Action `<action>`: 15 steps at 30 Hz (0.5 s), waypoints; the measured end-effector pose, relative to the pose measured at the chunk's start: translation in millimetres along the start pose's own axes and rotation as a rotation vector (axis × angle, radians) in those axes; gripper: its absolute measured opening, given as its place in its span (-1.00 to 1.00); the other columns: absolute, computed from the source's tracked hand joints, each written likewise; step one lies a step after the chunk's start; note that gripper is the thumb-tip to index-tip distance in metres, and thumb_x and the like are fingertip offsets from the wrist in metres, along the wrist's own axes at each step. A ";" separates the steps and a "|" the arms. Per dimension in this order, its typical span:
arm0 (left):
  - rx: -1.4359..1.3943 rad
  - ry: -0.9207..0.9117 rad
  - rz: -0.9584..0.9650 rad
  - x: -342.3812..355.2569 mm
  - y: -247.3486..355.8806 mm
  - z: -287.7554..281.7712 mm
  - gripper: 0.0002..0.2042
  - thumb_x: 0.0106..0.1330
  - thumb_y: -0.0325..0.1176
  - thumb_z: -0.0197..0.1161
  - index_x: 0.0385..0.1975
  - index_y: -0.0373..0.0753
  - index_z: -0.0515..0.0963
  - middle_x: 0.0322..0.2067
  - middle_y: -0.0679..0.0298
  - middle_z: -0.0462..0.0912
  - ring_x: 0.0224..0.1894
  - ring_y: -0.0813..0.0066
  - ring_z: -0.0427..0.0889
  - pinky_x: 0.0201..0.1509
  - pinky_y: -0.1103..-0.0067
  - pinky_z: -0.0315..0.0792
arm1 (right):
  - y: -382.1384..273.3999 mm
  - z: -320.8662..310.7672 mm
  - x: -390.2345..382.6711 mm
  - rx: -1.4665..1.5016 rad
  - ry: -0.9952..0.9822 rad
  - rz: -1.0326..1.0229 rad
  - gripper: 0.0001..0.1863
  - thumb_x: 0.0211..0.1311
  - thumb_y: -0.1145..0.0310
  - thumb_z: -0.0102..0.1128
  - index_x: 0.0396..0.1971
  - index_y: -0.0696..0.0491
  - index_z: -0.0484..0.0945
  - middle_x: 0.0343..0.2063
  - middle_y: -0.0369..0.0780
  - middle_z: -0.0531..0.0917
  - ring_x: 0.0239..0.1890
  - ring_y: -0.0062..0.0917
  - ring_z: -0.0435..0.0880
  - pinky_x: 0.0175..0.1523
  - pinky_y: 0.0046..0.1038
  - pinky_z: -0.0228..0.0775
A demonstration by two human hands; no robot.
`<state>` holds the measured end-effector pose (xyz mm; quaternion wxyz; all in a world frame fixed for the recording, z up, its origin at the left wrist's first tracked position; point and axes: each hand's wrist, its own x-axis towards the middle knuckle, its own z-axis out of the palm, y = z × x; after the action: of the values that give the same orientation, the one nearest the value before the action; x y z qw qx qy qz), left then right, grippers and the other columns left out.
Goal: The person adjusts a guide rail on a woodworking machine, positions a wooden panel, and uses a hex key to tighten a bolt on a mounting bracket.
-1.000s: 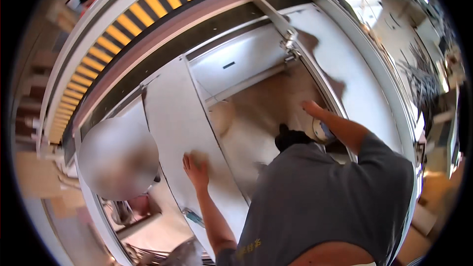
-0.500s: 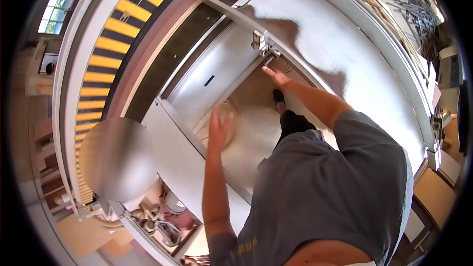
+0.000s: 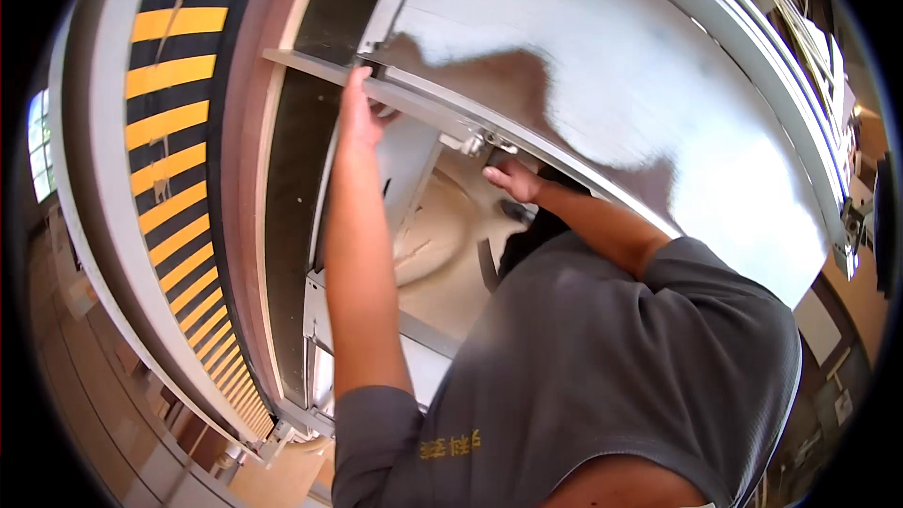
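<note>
My left hand (image 3: 362, 108) is up at the far end of a long metal bar (image 3: 423, 105), its fingers wrapped at the bar beside the frame's edge. A metal clamp fitting (image 3: 480, 141) sits on the bar. Just below that fitting, my right hand (image 3: 513, 179) has its fingers curled on something dark, which I cannot make out. The bar runs along the edge of a pale, dark-stained metal tabletop (image 3: 640, 66). Below my hands is an opening with a beige floor (image 3: 423, 292), where my dark shoe (image 3: 517, 212) shows.
A rail with yellow-and-black stripes (image 3: 174, 165) runs along the left, beside a wooden strip (image 3: 263, 179). A metal side rail (image 3: 790, 113) borders the right, with thin lengths of material beyond it. A window (image 3: 39, 146) is at the far left edge.
My view has swung rightward. My left hand has moved from the pale panel up to the bar. My right hand has shifted under the clamp fitting and its fingers have curled.
</note>
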<state>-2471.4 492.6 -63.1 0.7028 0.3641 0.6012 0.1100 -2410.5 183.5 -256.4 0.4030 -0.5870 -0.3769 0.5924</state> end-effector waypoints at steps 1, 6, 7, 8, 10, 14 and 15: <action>0.032 0.033 -0.014 2.8 -2.4 -14.2 -0.47 0.23 0.09 0.18 0.13 -0.06 0.52 0.06 0.23 0.55 0.13 0.19 0.49 0.20 0.00 0.36 | -15.3 0.3 -4.7 0.019 -0.004 0.019 -0.23 0.45 -0.29 -0.05 -0.32 0.28 0.56 -0.39 0.08 0.64 -0.33 -0.17 0.55 -0.08 -0.13 0.41; 0.099 0.010 0.094 -1.2 -0.8 -18.5 -0.52 0.23 0.05 0.17 0.06 -0.10 0.53 -0.01 0.22 0.58 0.07 0.22 0.54 0.13 0.08 0.43 | -98.7 -16.5 -48.0 -0.447 -0.027 0.210 -0.41 0.45 -0.10 -0.02 -0.26 0.22 0.66 -0.25 0.10 0.72 -0.07 -0.11 0.72 0.07 -0.09 0.52; 0.095 -0.017 0.090 8.5 -5.0 -24.8 -0.50 0.26 0.06 0.15 0.11 -0.09 0.51 0.00 0.21 0.58 0.05 0.22 0.55 0.10 0.11 0.44 | -106.2 -18.4 -38.2 -0.563 -0.164 0.395 -0.43 0.44 -0.06 -0.02 -0.25 0.22 0.66 -0.22 0.11 0.72 -0.02 -0.07 0.71 0.08 -0.06 0.52; 0.095 -0.047 0.103 4.3 -6.8 -23.7 -0.49 0.27 0.08 0.14 0.11 -0.10 0.51 0.01 0.21 0.58 0.05 0.24 0.55 0.09 0.14 0.45 | -109.8 -17.9 -39.6 -0.817 -0.244 0.184 -0.43 0.44 -0.05 -0.02 -0.27 0.22 0.67 -0.18 0.12 0.71 -0.03 -0.01 0.69 0.06 -0.06 0.54; 0.109 -0.036 0.101 -0.7 -3.0 -16.4 -0.47 0.28 0.12 0.12 0.09 -0.14 0.50 0.03 0.21 0.58 0.06 0.28 0.55 0.05 0.21 0.48 | -114.6 -22.7 -49.5 -0.433 -0.112 0.348 -0.43 0.45 -0.05 -0.03 -0.16 0.24 0.66 -0.06 0.14 0.68 0.01 0.03 0.67 0.14 -0.07 0.50; 0.140 -0.181 0.092 -5.7 0.9 -12.2 -0.52 0.35 0.15 0.06 0.00 -0.09 0.58 -0.11 0.31 0.66 -0.09 0.37 0.62 -0.08 0.36 0.52 | -124.7 -28.0 -83.0 -0.333 0.281 0.396 -0.52 0.41 0.05 0.08 -0.06 0.21 0.63 -0.18 0.07 0.73 0.00 -0.04 0.69 0.15 -0.14 0.50; 0.119 -0.187 0.107 -8.4 -4.8 -9.6 -0.54 0.36 0.14 0.05 -0.02 -0.08 0.59 -0.14 0.33 0.67 -0.13 0.40 0.63 -0.12 0.37 0.53 | -127.3 -27.4 -91.1 -0.210 0.317 0.415 -0.55 0.40 0.07 0.10 -0.07 0.19 0.64 -0.20 0.06 0.74 -0.04 -0.06 0.70 0.11 -0.14 0.52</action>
<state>-2483.8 487.8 -59.8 0.7261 0.4456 0.5180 0.0769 -2379.9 148.7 -104.4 0.2637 -0.7756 -0.2402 0.5207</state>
